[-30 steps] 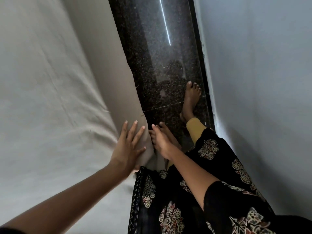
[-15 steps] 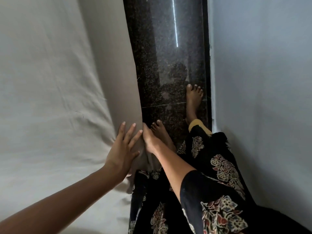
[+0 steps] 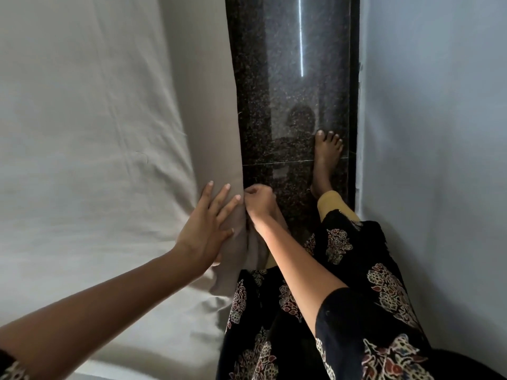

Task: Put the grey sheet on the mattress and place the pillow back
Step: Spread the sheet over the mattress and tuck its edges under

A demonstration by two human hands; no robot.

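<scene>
Head view: right hand point(image 3: 259, 201), open earlier, now pinches the grey sheet point(image 3: 82, 160) at the mattress point(image 3: 210, 105) edge, left hand point(image 3: 204, 231) pressing flat, so tucking seems underway.

**View:** head, single.
**Mount:** worn on the person's head, wide-angle lens.
**Facing:** forward and steeply down, along the person's own front.
**Range:** close. Both forearms enter from the bottom edge, and the left hand point(image 3: 204, 231) and right hand point(image 3: 259, 201) meet just below the frame's centre.
**Coverage:**
- The bed, covered by the grey sheet point(image 3: 82, 160), fills the left half.
- A strip of dark speckled floor point(image 3: 274, 78) runs up the middle.
- A pale wall point(image 3: 439, 133) takes the right.
- A bare foot point(image 3: 326, 154) and a patterned black garment point(image 3: 356, 270) sit lower right.

**Distortion:** the bed's edge bows slightly.
</scene>
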